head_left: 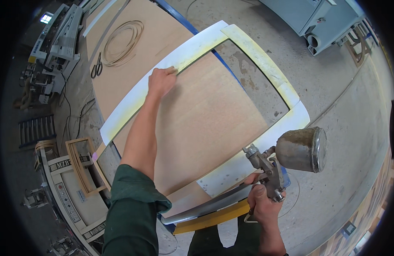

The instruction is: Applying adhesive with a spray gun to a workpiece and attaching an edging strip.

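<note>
A large frame with broad, curved sides, coated white with yellowish patches, lies across a brown board. My left hand reaches out to the frame's far left side, its fingers closed over the inner edge. In my right hand, at the lower right, a metal spray gun is held by its handle. Its stained, dull metal cup juts out to the right, above the frame's near right corner. The gun's nozzle points away from me, over the frame's near side.
On the board at the far left lie a coil of thin strip and black scissors. Machines and narrow wooden frames stand to the left. A blue-grey cabinet is at the far right. Near my legs runs a yellow beam.
</note>
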A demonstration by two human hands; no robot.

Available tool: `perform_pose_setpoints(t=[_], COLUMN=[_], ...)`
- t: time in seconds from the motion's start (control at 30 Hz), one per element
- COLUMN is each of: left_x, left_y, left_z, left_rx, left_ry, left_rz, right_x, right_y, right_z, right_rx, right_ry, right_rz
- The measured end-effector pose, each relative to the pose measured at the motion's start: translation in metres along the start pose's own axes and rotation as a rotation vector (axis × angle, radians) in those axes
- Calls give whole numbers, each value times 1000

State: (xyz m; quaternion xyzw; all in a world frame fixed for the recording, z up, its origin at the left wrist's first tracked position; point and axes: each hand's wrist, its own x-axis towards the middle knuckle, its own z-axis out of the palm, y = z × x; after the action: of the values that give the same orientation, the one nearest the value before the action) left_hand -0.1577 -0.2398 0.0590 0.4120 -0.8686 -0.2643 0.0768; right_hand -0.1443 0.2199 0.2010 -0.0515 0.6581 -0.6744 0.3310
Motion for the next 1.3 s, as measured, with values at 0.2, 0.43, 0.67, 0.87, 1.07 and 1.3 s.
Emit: perform_pose_setpoints(t=[0.2, 0.43, 0.67, 0.87, 1.07, 1.3], left_x=[-3, -8, -24, -52, -58, -56], left_y=[-22, -24, -6, 21, 28, -11], left_z=[10, -4, -19, -7, -28, -27], left_rx=[-163, -126, 304, 388, 378, -27], left_ry=[81, -31, 118, -86, -177, -35], left_rz=[-36, 16, 162, -102, -173, -227], right_x=[-43, -74, -80, -69, -62, -59], right_y=[26, 41, 48, 68, 55, 49], right_z=[43, 66, 53, 33, 28, 35], right_rx=[37, 52, 88, 51, 13, 69], right_ry=[113, 133, 84, 146, 50, 65], right_rz=[-6, 23, 24, -7, -35, 2])
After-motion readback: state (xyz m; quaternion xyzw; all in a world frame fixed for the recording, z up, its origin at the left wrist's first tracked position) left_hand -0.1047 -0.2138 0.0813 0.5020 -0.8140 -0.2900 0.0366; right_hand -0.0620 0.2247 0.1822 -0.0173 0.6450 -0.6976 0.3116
